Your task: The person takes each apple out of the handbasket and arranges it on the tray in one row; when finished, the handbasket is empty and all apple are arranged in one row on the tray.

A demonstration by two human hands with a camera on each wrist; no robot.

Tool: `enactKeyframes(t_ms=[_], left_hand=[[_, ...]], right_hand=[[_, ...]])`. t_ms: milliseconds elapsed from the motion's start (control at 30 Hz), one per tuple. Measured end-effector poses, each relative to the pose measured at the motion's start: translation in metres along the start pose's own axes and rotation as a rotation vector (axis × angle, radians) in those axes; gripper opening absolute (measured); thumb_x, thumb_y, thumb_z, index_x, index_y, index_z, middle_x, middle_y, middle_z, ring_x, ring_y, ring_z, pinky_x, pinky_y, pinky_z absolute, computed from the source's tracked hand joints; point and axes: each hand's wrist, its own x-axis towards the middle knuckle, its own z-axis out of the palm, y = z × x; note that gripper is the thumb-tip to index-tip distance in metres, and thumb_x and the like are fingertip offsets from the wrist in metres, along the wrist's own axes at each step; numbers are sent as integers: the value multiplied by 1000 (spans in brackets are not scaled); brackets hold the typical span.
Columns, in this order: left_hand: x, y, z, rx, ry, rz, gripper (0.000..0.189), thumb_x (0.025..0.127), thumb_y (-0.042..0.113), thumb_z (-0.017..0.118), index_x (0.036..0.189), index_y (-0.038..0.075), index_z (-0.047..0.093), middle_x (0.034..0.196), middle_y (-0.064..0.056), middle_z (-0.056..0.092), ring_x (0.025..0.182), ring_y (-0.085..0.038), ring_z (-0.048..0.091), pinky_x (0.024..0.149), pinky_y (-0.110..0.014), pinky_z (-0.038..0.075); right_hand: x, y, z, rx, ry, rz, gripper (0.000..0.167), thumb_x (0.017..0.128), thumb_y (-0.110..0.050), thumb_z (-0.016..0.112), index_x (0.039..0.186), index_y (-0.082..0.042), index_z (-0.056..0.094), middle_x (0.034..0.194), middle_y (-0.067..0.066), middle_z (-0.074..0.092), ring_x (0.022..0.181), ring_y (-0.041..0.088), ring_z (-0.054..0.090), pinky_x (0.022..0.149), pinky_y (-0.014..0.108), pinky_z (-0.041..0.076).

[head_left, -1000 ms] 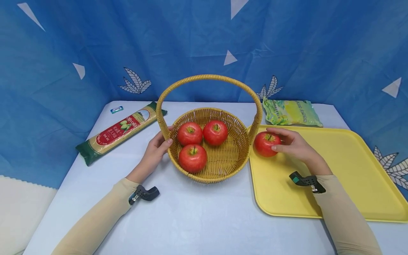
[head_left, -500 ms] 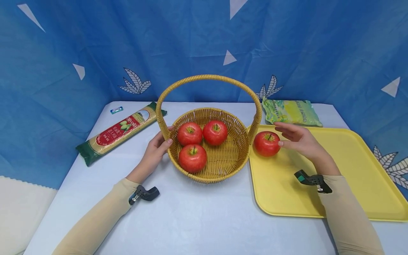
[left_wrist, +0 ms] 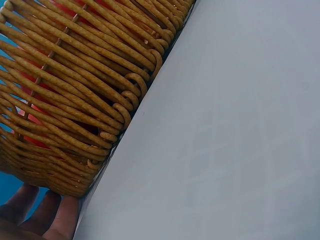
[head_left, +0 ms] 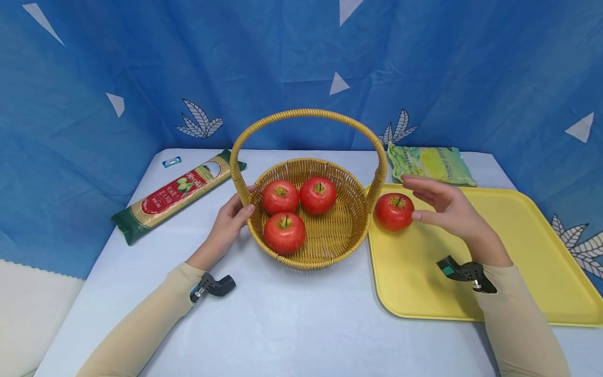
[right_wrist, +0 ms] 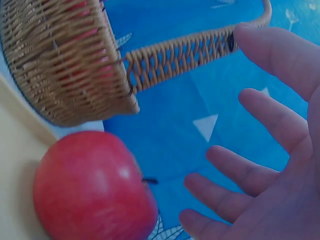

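Note:
Three red apples (head_left: 284, 233) lie in the left part of a round wicker basket (head_left: 336, 225) with a tall arched handle. At the basket's left side my left hand (head_left: 227, 224) grips it near the foot of the handle; in the left wrist view its fingers (left_wrist: 64, 217) are against the woven outer wall. One more apple (head_left: 393, 212) sits on the left end of the yellow tray (head_left: 485, 246), close beside the basket. Just right of that apple my right hand (head_left: 447, 207) hovers with fingers spread, holding nothing. The right wrist view shows a gap between these fingers (right_wrist: 270, 117) and the apple (right_wrist: 95, 187).
A long pasta packet (head_left: 174, 195) lies slanted on the left of the white table (head_left: 301, 324), near a small blue-green packet (head_left: 171, 162). Behind the tray rests a green-yellow bag (head_left: 431, 165). Blue cloth (head_left: 301, 57) hangs along the back.
My right hand has let go of the apple on the tray and drawn back a little to the right, its fingers opening. The left hand and the basket have stayed put.

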Motion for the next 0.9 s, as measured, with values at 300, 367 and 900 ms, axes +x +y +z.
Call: enactKeyframes(t_ms=[300,367,900], left_hand=[[2,-2,1,-4,-9,2,52,107,20,50,157,16,38,161,-17,40,142,-36,47,94,-18,56],[2,-3,1,-2,-9,3,52,107,21,50,157,16,38,160,-17,41,142,-36,47,93,-18,55],[0,-3,-2,5,-7,-21,52,108,24,49,158,18,37,163,-14,38,145,-35,44,98,-18,53]], right_hand=[[-1,-16,12,23,-57,-92,60,83,20,67,140,17,48,153,4,53,138,9,53,111,15,44],[-1,-19,16,22,-72,-86,59,83,21,67,139,19,47,153,3,53,138,10,53,111,16,45],[3,-43,54,-183,4,-26,44,83,19,67,125,7,65,126,-7,68,106,7,68,89,14,56]])
